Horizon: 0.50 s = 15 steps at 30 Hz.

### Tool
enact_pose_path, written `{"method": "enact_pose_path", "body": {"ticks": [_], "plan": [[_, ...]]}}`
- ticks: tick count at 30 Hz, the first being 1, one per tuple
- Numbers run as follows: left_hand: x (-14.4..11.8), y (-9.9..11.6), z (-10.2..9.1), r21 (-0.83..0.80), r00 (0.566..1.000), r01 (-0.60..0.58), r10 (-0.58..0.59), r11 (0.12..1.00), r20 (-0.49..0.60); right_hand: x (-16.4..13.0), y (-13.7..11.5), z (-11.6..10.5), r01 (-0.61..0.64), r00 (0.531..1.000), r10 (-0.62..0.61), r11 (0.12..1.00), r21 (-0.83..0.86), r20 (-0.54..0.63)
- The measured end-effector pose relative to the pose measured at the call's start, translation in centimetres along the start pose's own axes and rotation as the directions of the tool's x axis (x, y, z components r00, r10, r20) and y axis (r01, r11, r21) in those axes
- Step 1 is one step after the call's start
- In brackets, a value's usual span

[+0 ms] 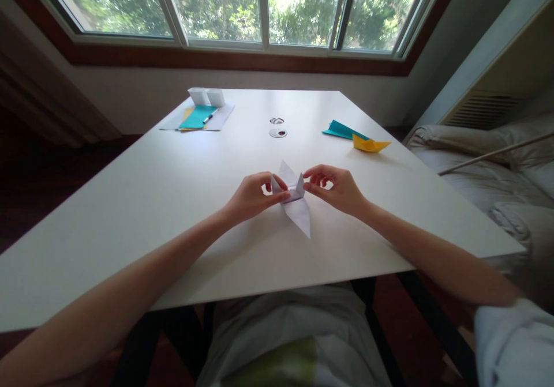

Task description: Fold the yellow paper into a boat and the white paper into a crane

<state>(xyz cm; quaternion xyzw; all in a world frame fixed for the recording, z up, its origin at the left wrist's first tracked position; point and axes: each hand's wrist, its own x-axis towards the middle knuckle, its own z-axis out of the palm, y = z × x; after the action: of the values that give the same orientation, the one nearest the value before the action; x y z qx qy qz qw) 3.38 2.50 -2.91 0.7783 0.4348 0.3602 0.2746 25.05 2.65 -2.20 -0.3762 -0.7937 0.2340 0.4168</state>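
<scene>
A white origami crane (298, 217) sits on the table in front of me, its two pointed wings spread toward and away from me. Two narrow points stand up at its left and right sides. My left hand (256, 194) is closed on the left side of the crane, thumb lying across its middle and fingers behind the left point. At the other side, my right hand (335, 188) has its thumb and index finger at the edge of the right upright point, with the other fingers curled.
A teal folded paper (345, 130) and a yellow paper boat (370, 143) lie at the right. Far left are teal paper (198, 117), a pen (210, 115), white sheets (225, 116) and white folded pieces (206, 97). Two round discs (277, 133) are set mid-table.
</scene>
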Motion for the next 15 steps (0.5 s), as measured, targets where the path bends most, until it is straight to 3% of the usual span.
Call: {"method": "enact_pose_path", "body": {"ticks": [5,10,15], "plan": [[-0.4,0.3,0.0,0.237,0.993,-0.105,0.116,0.966,-0.031,-0.2,-0.6,0.0,0.11,0.991,-0.119,0.987,-0.121,-0.067],[-0.7,0.6,-0.1,0.464,0.984,-0.119,0.166,0.878,-0.061,-0.8,-1.1,0.3,0.328,0.944,-0.296,0.899,-0.291,0.149],[-0.4,0.3,-0.7,0.489,0.947,-0.306,0.316,0.817,0.065,-1.2,-0.8,0.6,0.431,0.899,-0.33,0.786,-0.443,0.289]]}}
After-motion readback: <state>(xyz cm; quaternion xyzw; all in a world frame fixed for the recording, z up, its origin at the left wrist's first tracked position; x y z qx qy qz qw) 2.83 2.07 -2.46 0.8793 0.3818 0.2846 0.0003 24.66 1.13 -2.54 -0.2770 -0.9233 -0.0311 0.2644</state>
